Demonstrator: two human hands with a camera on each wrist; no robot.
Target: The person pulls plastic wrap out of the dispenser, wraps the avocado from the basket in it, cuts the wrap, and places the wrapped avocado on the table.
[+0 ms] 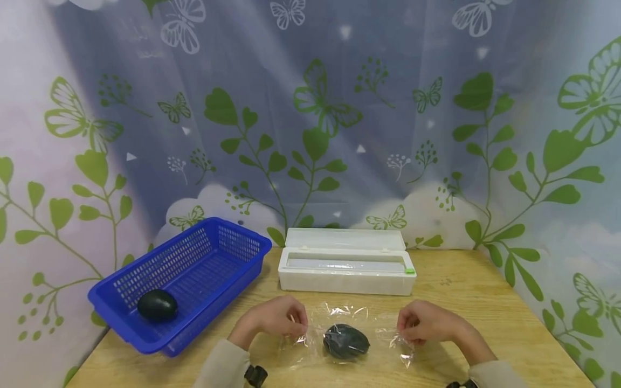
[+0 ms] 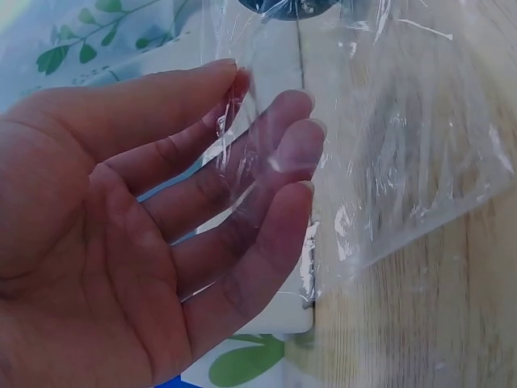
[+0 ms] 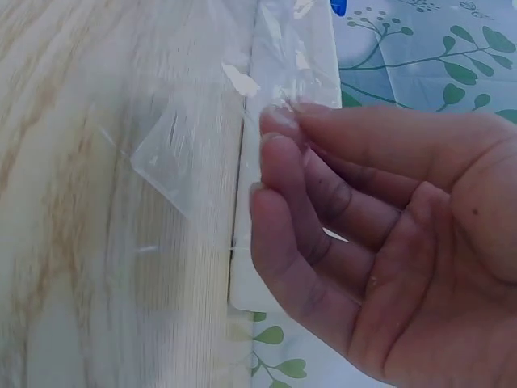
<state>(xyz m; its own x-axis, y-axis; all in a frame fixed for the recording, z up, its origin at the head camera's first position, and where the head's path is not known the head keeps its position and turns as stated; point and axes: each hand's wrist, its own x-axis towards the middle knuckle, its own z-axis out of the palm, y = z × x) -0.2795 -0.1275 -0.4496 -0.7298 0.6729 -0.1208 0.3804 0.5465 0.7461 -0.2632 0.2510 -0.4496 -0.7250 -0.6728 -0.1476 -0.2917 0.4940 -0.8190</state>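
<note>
A dark green, oval fruit or vegetable [image 1: 345, 342] lies between my hands with clear plastic wrap [image 1: 388, 323] over it. My left hand [image 1: 285, 317] pinches the wrap's left end between thumb and index finger; the other fingers are loosely bent behind the film in the left wrist view. On the other side, my right hand [image 1: 428, 321] pinches the right end with thumb and fingertips. A loose corner of the film [image 3: 166, 158] hangs off the fingertips in the right wrist view. The wrap looks wrinkled and spreads sideways past the dark oval item.
Behind the hands stands a white plastic-wrap dispenser [image 1: 346, 283], lid raised, with a green slider [image 1: 409, 271] at its right end. A blue basket [image 1: 194, 328] on the left holds a second dark oval item [image 1: 157, 305]. A patterned curtain [image 1: 310, 161] hangs behind the wooden table [image 1: 466, 280].
</note>
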